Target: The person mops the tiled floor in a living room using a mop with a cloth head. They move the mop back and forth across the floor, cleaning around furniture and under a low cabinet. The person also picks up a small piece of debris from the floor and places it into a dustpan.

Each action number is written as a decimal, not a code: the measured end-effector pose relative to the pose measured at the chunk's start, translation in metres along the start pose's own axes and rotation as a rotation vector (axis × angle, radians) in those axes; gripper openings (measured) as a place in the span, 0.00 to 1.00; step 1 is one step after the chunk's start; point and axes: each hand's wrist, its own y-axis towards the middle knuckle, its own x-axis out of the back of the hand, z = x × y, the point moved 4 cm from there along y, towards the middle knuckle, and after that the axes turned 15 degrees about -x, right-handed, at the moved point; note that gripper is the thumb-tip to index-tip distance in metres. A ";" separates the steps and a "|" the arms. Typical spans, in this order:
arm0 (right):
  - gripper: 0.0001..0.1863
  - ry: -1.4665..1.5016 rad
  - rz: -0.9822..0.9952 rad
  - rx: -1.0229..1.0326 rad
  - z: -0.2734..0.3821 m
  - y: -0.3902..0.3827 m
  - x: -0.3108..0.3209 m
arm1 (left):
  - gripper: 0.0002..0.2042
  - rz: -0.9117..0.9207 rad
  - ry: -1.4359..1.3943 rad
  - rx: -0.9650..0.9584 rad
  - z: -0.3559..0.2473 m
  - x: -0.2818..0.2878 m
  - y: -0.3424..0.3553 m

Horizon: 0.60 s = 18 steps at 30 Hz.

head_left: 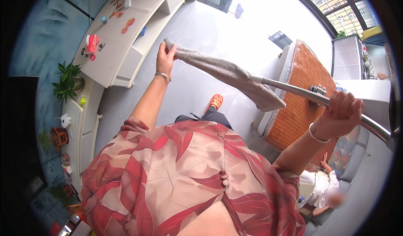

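A flat mop is held up slantwise in front of me. Its long grey cloth pad (222,70) sags at the right end. My left hand (165,60) pinches the pad's far left end between thumb and fingers. Around the silver mop pole (289,89) my right hand (339,117) is closed in a fist, at the right. The pole meets the pad right of its middle, and its other end runs out at the right rim. Whatever frame lies under the cloth is hidden.
A white cabinet (121,34) with decorations and a tissue pack (91,44) lines the left, beside a potted plant (66,81). To the right stands a couch with an orange-brown woven mat (289,106). Another person (321,185) sits at lower right. Grey floor (184,85) lies below the mop.
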 end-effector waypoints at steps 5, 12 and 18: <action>0.21 0.134 0.022 0.009 -0.020 0.092 0.038 | 0.08 -0.118 0.321 0.274 0.087 0.025 0.033; 0.20 0.283 0.039 -0.126 -0.113 0.220 0.055 | 0.09 0.152 0.359 0.704 0.115 -0.040 0.030; 0.15 -0.218 0.112 -0.448 -0.303 0.331 0.046 | 0.09 0.285 0.322 0.321 0.040 -0.094 0.167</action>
